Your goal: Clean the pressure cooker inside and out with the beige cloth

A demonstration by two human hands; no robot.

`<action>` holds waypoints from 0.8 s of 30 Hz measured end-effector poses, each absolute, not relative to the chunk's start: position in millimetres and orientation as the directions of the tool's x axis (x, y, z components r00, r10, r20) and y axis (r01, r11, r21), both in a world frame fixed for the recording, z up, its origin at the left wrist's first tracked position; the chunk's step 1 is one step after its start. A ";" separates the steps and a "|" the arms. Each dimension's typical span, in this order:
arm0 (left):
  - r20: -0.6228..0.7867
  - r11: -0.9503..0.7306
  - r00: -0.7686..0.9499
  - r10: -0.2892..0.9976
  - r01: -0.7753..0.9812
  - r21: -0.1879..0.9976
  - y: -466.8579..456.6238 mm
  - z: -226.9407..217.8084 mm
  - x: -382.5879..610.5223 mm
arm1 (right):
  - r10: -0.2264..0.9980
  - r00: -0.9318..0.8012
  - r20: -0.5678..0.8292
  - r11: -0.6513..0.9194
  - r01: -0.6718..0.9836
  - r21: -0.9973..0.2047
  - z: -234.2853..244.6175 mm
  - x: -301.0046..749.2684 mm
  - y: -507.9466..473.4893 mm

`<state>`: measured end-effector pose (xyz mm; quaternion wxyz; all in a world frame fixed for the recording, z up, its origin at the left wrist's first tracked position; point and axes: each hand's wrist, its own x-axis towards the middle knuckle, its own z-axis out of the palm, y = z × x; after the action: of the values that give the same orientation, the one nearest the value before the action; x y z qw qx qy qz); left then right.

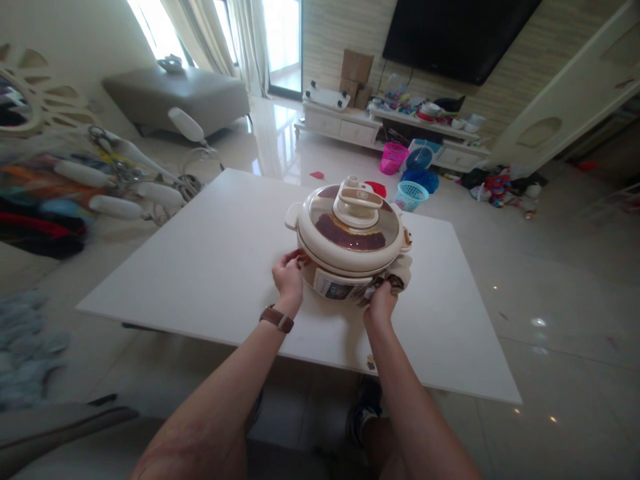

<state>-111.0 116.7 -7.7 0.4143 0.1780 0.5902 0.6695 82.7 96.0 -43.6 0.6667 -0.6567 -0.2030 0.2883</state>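
Note:
A cream electric cooking pot (350,250) with a glass lid (353,223) and a big knob stands near the middle of a white table (210,267). My left hand (289,275), with a brown watch at the wrist, curls its fingers against the pot's left side under the rim. At the pot's front right, my right hand (381,300) pinches a beige cloth (403,270) against the base. The label panel on the pot faces me between both hands.
A drying rack with clothes (100,180) stands left of the table. Beyond are a grey sofa (175,93), a low white TV cabinet (390,123) with clutter, plastic baskets (410,193) on the glossy floor, and a wall-mounted TV (455,33).

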 end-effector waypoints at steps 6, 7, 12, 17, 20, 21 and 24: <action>-0.260 0.050 -0.601 0.756 -0.344 0.938 114.8 -5.1 -108.7 | 0.528 0.842 -0.113 -0.023 -0.119 -0.993 -22.6 75.6 98.0; -0.255 0.046 -0.599 0.759 -0.341 0.939 114.2 -6.0 -108.4 | 0.522 0.843 -0.130 -0.028 -0.135 -0.990 -19.7 72.9 95.9; -0.229 0.016 -0.587 0.777 -0.346 0.938 112.1 -10.5 -106.6 | 0.557 0.822 -0.117 -0.031 -0.120 -0.992 -13.8 40.8 55.2; -0.229 0.001 -0.582 0.780 -0.366 0.931 111.4 -9.6 -103.8 | 0.647 0.761 -0.043 0.005 -0.060 -0.998 -15.7 16.0 12.7; -0.224 -0.004 -0.591 0.775 -0.359 0.933 111.4 -8.4 -102.7 | 0.667 0.742 -0.071 0.032 -0.123 -0.992 -8.2 27.6 23.3; -0.224 -0.008 -0.592 0.774 -0.362 0.932 111.5 -8.2 -102.4 | 0.658 0.747 -0.097 0.029 -0.154 -0.988 -5.1 33.5 30.5; -0.224 -0.021 -0.586 0.778 -0.381 0.924 111.7 -7.6 -101.9 | 0.614 0.770 -0.172 -0.005 -0.214 -0.977 0.7 43.0 45.3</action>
<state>-101.9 111.7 -7.6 0.4188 0.1772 0.5604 0.6923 43.0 45.3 0.7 0.6879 -0.6418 -0.1557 0.3010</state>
